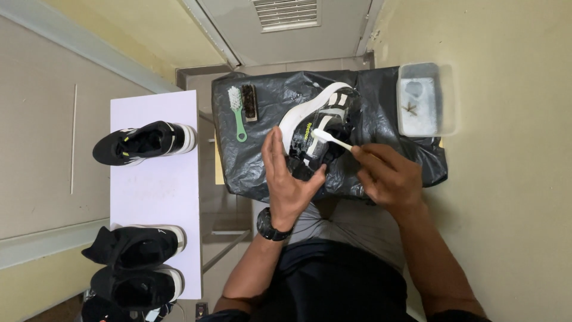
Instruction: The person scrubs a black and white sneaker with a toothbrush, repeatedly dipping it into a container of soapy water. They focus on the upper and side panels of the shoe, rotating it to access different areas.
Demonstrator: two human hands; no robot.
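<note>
Left hand wrapped around the near side of a black and white shoe, fingers open and pressed flat on it, thumb tucked under the heel end. Black watch on that wrist. Right hand closed around the handle of a white toothbrush, bristle end touching the dark top part of the shoe. Shoe tipped on its side, white sole facing the far left, in the middle of the worktop. Worktop covered by a crinkly black plastic bag. At the far left corner of the worktop, two brushes side by side: a green-handled brush with white bristles and a dark brown brush, just touching or nearly so. At the far right corner, a clear plastic tub with cloudy water inside, well apart from the shoe. Off to the left, a white sheet on the floor. On its far end, one black shoe with a white sole. On its near end, two more black shoes, close together. Grey and black clothes below the hands.
</note>
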